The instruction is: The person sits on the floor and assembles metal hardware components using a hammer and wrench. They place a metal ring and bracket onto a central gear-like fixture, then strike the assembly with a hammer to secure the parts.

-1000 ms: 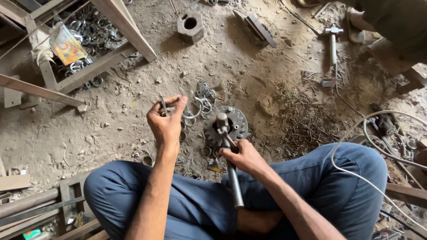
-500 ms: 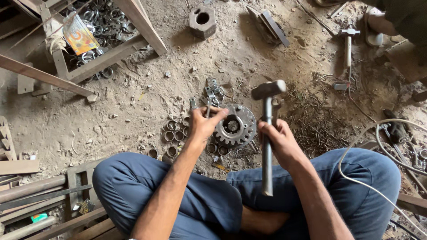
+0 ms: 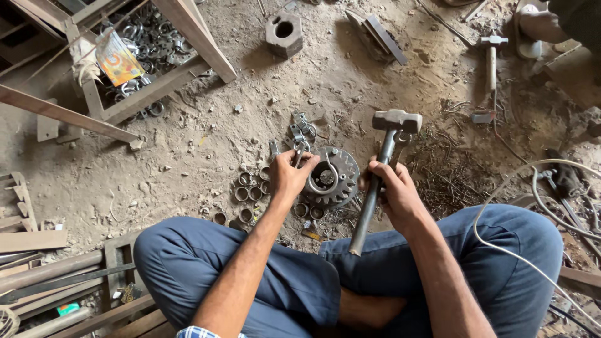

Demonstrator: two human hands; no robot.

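Note:
I sit cross-legged on a dirt floor. My right hand [image 3: 391,191] grips the metal handle of a sledge hammer [image 3: 397,121], whose head is raised just right of a toothed gear disc [image 3: 341,164] lying on the ground. My left hand [image 3: 289,175] rests at the disc's left edge and pinches a small metal ring piece [image 3: 319,181] over its centre hole. Several short metal rings [image 3: 248,191] lie on the dirt beside that hand.
A wooden frame with a pile of metal rings [image 3: 134,37] stands far left, a hexagonal block [image 3: 283,30] at the top. Another hammer [image 3: 491,56] lies far right by another person's foot [image 3: 538,25]. A white cable [image 3: 501,250] crosses my right knee.
My left hand came down from in front of me to the gear disc with the small piece. My right hand lifted the hammer head off the disc and swung it up to the right.

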